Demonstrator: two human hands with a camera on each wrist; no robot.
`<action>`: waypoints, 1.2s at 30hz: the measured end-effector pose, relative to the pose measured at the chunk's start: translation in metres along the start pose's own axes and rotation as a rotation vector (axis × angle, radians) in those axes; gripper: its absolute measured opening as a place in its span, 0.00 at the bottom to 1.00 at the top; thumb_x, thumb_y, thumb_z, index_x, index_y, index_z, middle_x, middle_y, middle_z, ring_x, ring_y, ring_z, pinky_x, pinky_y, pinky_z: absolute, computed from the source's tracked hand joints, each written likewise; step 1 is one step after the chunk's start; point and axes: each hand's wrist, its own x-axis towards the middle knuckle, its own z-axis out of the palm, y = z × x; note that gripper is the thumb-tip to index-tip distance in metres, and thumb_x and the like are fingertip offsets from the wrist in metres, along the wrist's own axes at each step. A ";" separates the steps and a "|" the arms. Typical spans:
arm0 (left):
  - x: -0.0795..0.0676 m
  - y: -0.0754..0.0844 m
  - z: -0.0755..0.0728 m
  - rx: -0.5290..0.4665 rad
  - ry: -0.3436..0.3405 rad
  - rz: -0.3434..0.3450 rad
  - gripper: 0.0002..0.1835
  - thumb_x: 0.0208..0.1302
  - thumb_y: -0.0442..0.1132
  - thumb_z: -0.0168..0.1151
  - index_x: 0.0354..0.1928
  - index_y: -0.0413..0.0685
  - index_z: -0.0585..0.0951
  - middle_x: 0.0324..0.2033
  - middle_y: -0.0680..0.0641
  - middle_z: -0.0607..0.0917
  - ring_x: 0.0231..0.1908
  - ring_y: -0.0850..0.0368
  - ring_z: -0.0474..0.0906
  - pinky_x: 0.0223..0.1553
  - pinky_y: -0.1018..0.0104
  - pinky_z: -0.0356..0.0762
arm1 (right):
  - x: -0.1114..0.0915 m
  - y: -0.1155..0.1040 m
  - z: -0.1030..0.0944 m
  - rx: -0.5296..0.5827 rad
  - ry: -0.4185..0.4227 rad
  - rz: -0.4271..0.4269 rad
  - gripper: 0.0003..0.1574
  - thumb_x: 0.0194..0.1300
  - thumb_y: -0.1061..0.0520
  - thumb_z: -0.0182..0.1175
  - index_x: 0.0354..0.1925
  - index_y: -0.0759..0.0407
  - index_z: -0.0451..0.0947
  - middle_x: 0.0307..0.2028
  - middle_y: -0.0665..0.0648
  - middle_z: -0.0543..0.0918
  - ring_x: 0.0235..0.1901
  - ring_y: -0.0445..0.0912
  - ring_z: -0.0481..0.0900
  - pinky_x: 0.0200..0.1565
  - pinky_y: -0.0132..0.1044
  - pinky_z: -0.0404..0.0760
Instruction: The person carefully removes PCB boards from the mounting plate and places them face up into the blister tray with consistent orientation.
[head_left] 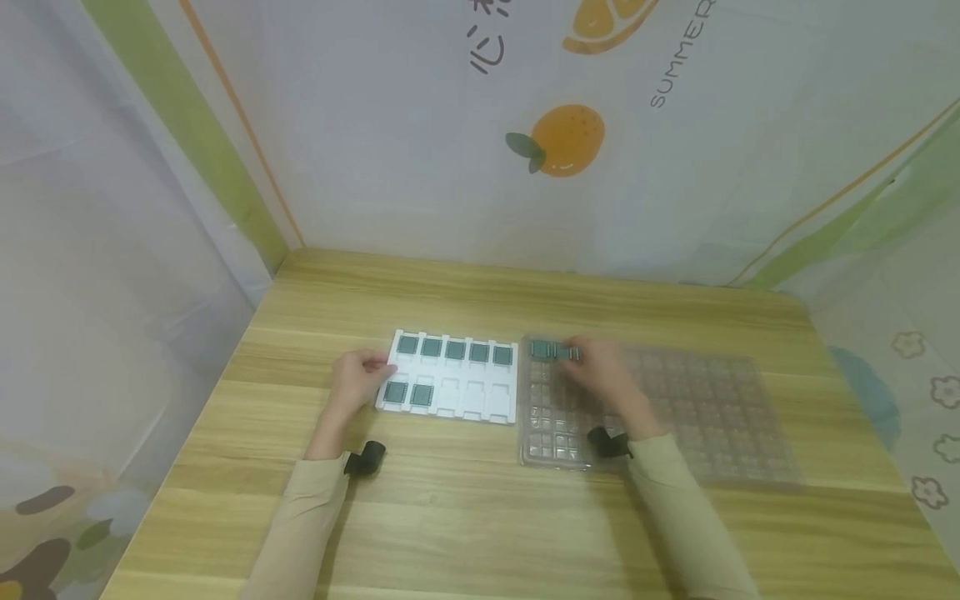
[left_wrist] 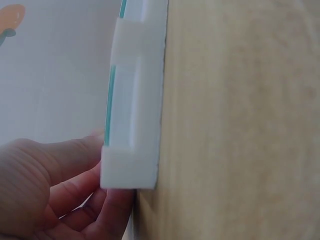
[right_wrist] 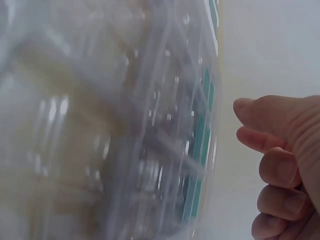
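Note:
My left hand grips the left edge of a white plastic tray, thumb on top and fingers at its side in the left wrist view. Square green chips fill the tray's far row, and two more lie at the left of its near row. Over the far left of a clear plastic tray is my right hand, beside a few green chips in that tray. In the right wrist view its thumb and forefinger lie close together, apart from the tray, with nothing visible between them; the other fingers are loosely bent.
Both trays lie side by side on a wood-grain table. Behind it hangs a pale curtain with orange prints. A black wrist mount is on the left sleeve, and another overlaps the clear tray's near part.

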 end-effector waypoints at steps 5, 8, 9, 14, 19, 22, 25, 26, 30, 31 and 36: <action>0.000 0.000 0.000 -0.010 -0.004 0.001 0.12 0.59 0.30 0.62 0.42 0.26 0.80 0.38 0.30 0.82 0.39 0.39 0.80 0.41 0.53 0.80 | -0.001 -0.009 0.005 0.012 -0.003 0.005 0.20 0.57 0.56 0.65 0.46 0.66 0.78 0.40 0.64 0.84 0.28 0.49 0.81 0.35 0.44 0.82; -0.001 0.000 0.000 -0.010 -0.007 -0.002 0.12 0.59 0.30 0.62 0.42 0.26 0.80 0.38 0.30 0.82 0.38 0.39 0.80 0.40 0.53 0.80 | -0.001 -0.014 0.008 -0.007 0.015 -0.006 0.18 0.57 0.57 0.65 0.44 0.65 0.79 0.40 0.63 0.84 0.29 0.49 0.81 0.35 0.44 0.81; -0.001 0.000 0.000 -0.008 -0.008 -0.004 0.12 0.59 0.30 0.62 0.42 0.26 0.80 0.38 0.30 0.82 0.38 0.39 0.80 0.40 0.53 0.80 | -0.001 -0.016 0.009 -0.009 0.019 -0.013 0.17 0.57 0.57 0.65 0.44 0.65 0.79 0.39 0.62 0.84 0.28 0.49 0.81 0.34 0.43 0.81; -0.001 0.001 0.000 -0.009 -0.013 -0.012 0.12 0.59 0.30 0.62 0.42 0.26 0.79 0.38 0.30 0.82 0.39 0.39 0.80 0.41 0.54 0.80 | -0.001 -0.022 0.013 -0.010 0.027 -0.041 0.17 0.57 0.55 0.66 0.42 0.65 0.79 0.27 0.57 0.83 0.18 0.42 0.74 0.23 0.35 0.76; -0.001 0.001 0.000 -0.008 -0.016 -0.021 0.13 0.59 0.31 0.62 0.42 0.26 0.79 0.38 0.30 0.82 0.39 0.39 0.80 0.41 0.54 0.80 | 0.001 -0.026 0.014 -0.005 0.036 -0.062 0.16 0.57 0.54 0.66 0.41 0.63 0.80 0.20 0.52 0.80 0.16 0.38 0.72 0.20 0.32 0.73; -0.001 0.001 0.000 -0.006 -0.014 -0.020 0.13 0.59 0.30 0.62 0.42 0.26 0.79 0.38 0.30 0.82 0.39 0.39 0.80 0.41 0.53 0.80 | 0.002 -0.030 0.014 0.001 0.042 -0.073 0.16 0.58 0.53 0.66 0.41 0.62 0.81 0.19 0.50 0.78 0.17 0.39 0.71 0.21 0.32 0.73; 0.000 0.001 0.000 -0.007 -0.010 -0.017 0.13 0.59 0.31 0.62 0.42 0.26 0.79 0.38 0.30 0.82 0.39 0.39 0.80 0.41 0.53 0.80 | 0.003 -0.033 0.015 0.011 0.024 -0.075 0.16 0.59 0.54 0.65 0.42 0.62 0.80 0.16 0.50 0.76 0.15 0.39 0.69 0.19 0.33 0.71; 0.000 0.001 0.000 -0.006 -0.011 -0.016 0.13 0.59 0.31 0.62 0.42 0.26 0.79 0.38 0.30 0.82 0.39 0.39 0.80 0.41 0.54 0.80 | 0.003 -0.035 0.016 0.013 0.016 -0.071 0.16 0.59 0.54 0.64 0.43 0.62 0.80 0.16 0.49 0.75 0.15 0.39 0.68 0.19 0.32 0.71; 0.000 0.000 0.000 -0.009 -0.015 -0.017 0.13 0.59 0.31 0.62 0.43 0.27 0.79 0.39 0.30 0.82 0.39 0.39 0.80 0.40 0.54 0.80 | 0.004 -0.040 0.019 0.006 -0.006 -0.062 0.17 0.58 0.56 0.64 0.45 0.63 0.79 0.18 0.52 0.79 0.15 0.39 0.71 0.21 0.32 0.73; 0.000 0.000 -0.001 -0.010 -0.016 -0.013 0.13 0.59 0.31 0.62 0.42 0.27 0.79 0.38 0.30 0.82 0.39 0.39 0.80 0.40 0.54 0.80 | 0.004 -0.042 0.019 0.000 -0.017 -0.054 0.17 0.58 0.55 0.64 0.45 0.63 0.79 0.18 0.52 0.79 0.15 0.39 0.71 0.20 0.33 0.73; 0.000 -0.001 -0.001 -0.017 -0.013 0.005 0.13 0.59 0.31 0.62 0.42 0.26 0.79 0.38 0.30 0.82 0.39 0.38 0.80 0.41 0.53 0.80 | 0.005 -0.049 0.021 -0.012 -0.028 -0.054 0.17 0.59 0.55 0.64 0.45 0.62 0.79 0.23 0.55 0.83 0.19 0.43 0.76 0.22 0.33 0.76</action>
